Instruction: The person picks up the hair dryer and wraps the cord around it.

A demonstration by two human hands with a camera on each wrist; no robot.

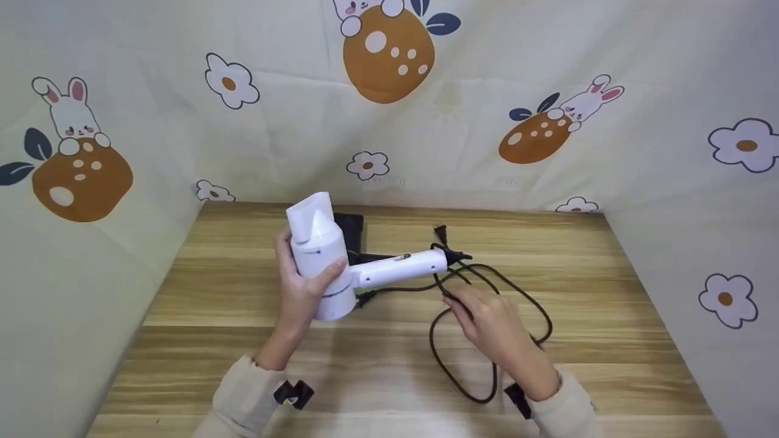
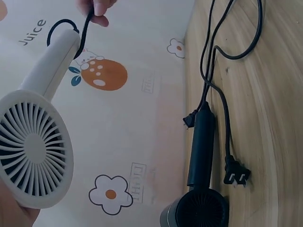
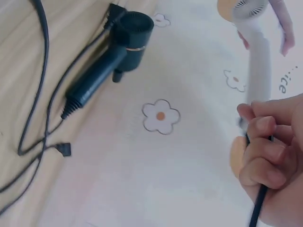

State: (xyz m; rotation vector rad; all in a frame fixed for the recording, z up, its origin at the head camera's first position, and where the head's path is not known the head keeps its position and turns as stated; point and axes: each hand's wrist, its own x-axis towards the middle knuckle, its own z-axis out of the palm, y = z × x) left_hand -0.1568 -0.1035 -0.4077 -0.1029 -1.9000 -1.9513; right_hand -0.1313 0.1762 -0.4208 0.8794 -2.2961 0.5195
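A white hair dryer is held up over the wooden table by my left hand, whose fingers and thumb wrap round its barrel. Its flat nozzle points away from me, and the handle extends to the right. The slatted round back faces the left wrist camera. My right hand curls its fingers round the black cord just past the handle's end, as the right wrist view shows. Behind the white dryer, partly hidden in the head view, lies a black hair dryer on the table.
Loops of black cord spread over the right half of the wooden table. One two-pin plug lies beside the black dryer, another plug farther back. A printed cloth hangs along the back and sides.
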